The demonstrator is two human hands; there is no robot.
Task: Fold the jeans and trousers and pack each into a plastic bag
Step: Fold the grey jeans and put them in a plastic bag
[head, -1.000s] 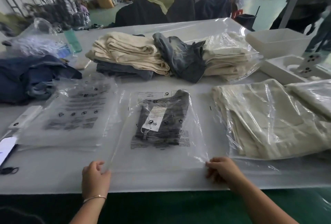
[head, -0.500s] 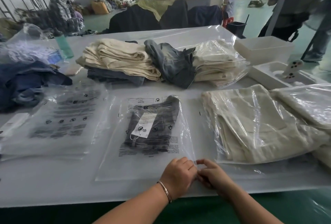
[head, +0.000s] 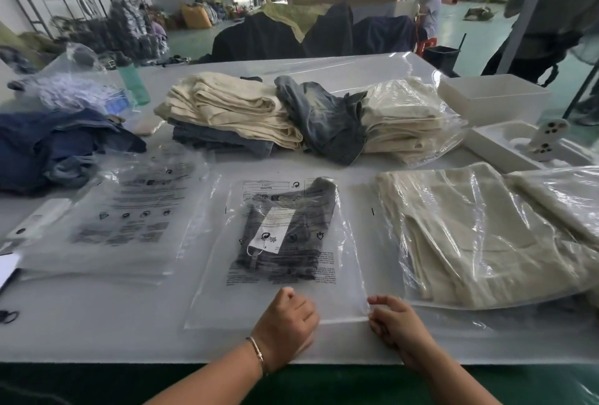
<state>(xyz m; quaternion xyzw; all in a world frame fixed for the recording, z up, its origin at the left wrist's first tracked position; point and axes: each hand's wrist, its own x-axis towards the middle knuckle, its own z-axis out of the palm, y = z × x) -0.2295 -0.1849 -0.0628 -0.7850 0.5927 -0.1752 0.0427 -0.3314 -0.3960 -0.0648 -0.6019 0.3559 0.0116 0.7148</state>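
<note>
A clear printed plastic bag (head: 207, 301) lies flat on the white table (head: 97, 323) in front of me. Inside it are folded dark grey jeans (head: 291, 242) with a white hang tag. My left hand (head: 285, 327) sits curled on the middle of the bag's near edge, pinching it. My right hand (head: 395, 323) pinches the bag's near right corner. Both hands are at the table's front edge.
A stack of empty printed bags (head: 123, 220) lies to the left, bagged cream trousers (head: 470, 242) to the right. Behind are folded cream trousers (head: 233, 113), loose grey jeans (head: 324, 119), bagged cream trousers (head: 405, 119), a dark blue jeans heap (head: 48, 148), white trays (head: 492, 97) and a green bottle (head: 134, 84).
My left hand went from the bag's near left corner over to my right hand, and has now slid back left along the near edge. My right hand stayed at the right corner.
</note>
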